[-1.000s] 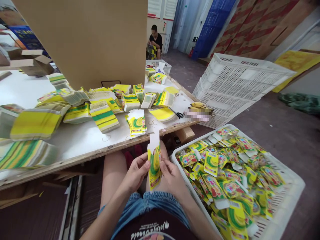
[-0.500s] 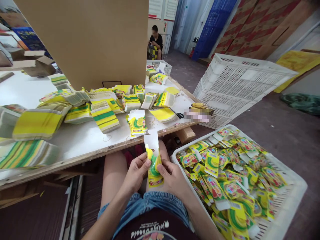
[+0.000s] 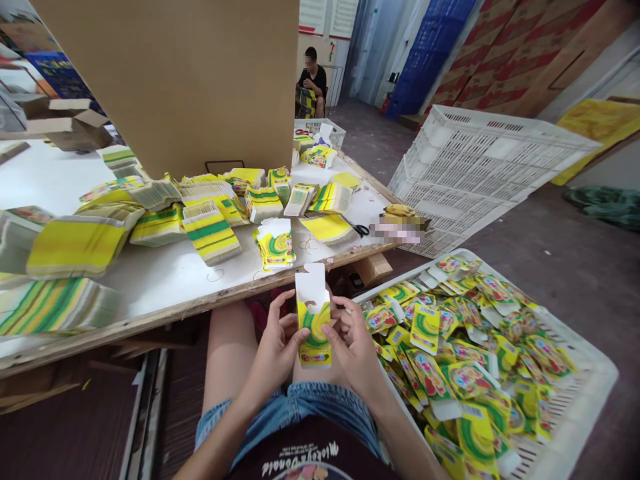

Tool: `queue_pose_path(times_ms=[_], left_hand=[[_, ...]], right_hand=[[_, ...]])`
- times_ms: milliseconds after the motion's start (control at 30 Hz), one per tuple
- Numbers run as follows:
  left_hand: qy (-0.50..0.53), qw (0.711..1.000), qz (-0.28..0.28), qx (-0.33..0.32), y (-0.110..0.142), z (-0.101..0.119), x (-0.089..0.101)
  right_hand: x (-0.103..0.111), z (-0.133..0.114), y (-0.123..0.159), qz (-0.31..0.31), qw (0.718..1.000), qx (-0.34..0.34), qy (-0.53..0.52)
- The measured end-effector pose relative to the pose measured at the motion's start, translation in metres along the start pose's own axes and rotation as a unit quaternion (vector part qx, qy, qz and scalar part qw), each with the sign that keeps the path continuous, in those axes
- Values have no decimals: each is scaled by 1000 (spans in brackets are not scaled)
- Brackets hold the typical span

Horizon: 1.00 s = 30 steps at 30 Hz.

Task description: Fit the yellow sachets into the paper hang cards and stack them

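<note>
Between my hands, above my lap, is a small yellow and green printed carton [image 3: 315, 323] with its white top flap raised. My left hand [image 3: 280, 340] grips its left edge, the thumb on the front face. On the right edge, my right hand [image 3: 353, 337] holds it with the thumb pressed on the front and the fingers behind. Just beyond, on the table, lies a small pile of similar flat cartons [image 3: 276, 247] with white flaps. Several banded stacks of cartons [image 3: 210, 230] are spread over the white table [image 3: 165, 280].
A white plastic crate [image 3: 595, 373] full of cartons stands at my right. Black scissors [image 3: 361, 230] and bananas [image 3: 399, 211] lie near the table's right edge. Stacked white crates [image 3: 475, 167] rise behind. A large cardboard sheet [image 3: 190, 87] stands on the table. A person [image 3: 313, 80] sits at the back.
The carton has turned so its front faces me more squarely, and its white flap now looks wider. My fingers have shifted, with those of both hands spread further up its sides.
</note>
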<state>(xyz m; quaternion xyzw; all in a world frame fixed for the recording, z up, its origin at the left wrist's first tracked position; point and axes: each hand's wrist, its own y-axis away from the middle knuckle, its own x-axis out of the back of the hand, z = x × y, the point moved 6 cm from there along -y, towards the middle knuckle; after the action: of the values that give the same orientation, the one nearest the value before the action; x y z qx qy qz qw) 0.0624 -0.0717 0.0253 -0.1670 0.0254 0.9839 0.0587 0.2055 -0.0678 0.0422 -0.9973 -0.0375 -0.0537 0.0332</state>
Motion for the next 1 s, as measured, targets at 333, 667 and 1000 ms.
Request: queue_pose_path(times_ms=[333,667,1000], left_hand=[[41,995,-89,25,4,2,-7],[24,991,-118,57,10,8,-13],[-73,993,-86,37,0,-7,-4]], right_hand=[[11,-13,-7,-148,989,11,30],[14,-27,-11,-135,977,101,133],[19,-12,-20,-125,990,-52,23]])
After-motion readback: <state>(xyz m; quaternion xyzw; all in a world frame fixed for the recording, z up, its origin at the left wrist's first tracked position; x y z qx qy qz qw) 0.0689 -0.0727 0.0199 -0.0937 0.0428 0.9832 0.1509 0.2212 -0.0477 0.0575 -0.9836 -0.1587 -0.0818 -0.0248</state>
